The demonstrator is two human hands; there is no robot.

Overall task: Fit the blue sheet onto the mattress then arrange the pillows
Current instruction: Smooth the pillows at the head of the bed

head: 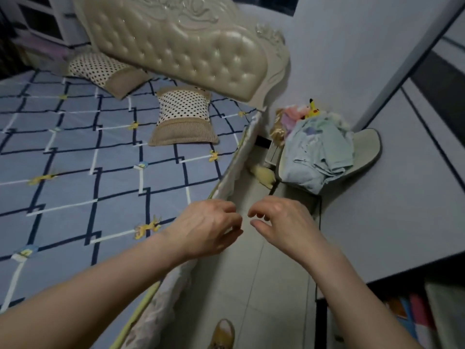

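**Hands at the bed's right edge, narrow aisle beside**

The blue sheet (88, 152) covers the mattress; two pillows (183, 117) lie far, by the headboard (176, 46). The left hand (208, 227) hovers at the sheet's edge, fingers curled; whether it pinches fabric is unclear. The right hand (284, 222) hangs loosely curled, holding nothing, over the floor strip (251, 285). A clothes-heaped chair (367, 147) and a desk (402, 197) crowd the right.

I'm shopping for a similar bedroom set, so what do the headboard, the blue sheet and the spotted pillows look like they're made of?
Headboard: probably cream faux leather or vinyl, glossy, button-tufted, in a carved frame.
Blue sheet: matte woven fabric, likely cotton or a blend, with a printed grid pattern.
Pillows: soft cloth, a dotted panel with a ribbed tan band at one end; the fibre can't be told.
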